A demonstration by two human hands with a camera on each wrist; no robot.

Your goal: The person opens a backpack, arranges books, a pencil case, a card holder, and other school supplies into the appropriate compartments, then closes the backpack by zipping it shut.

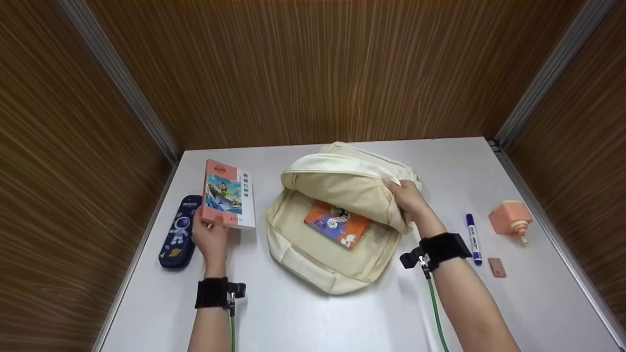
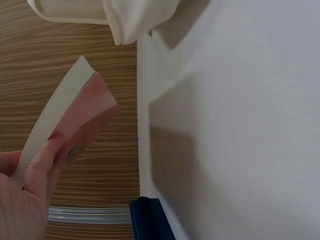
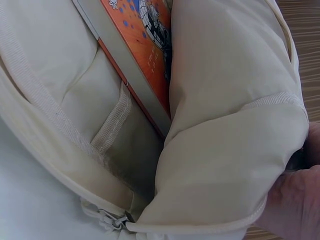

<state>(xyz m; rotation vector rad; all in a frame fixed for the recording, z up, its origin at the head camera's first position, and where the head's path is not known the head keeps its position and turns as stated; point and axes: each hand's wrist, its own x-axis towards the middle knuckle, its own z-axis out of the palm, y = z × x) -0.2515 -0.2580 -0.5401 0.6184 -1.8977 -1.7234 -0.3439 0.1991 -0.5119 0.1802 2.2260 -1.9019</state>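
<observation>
Head view: left hand [image 1: 211,238] grips a pink book [image 1: 229,194] by its lower edge, raised upright nr the table's [image 1: 303,313] left edge, just beside a navy pencil case [image 1: 179,231]. Right hand [image 1: 408,198] pinches the flap of the cream backpack [image 1: 337,186] at table centre – held open, orange book [image 1: 337,224] lying inside.

Left wrist: fingers [image 2: 37,175] curled round the pink book [image 2: 75,122].

Right wrist: hand [image 3: 295,205] clutches backpack [image 3: 235,150] fabric – orange book [image 3: 142,40] inside.
</observation>
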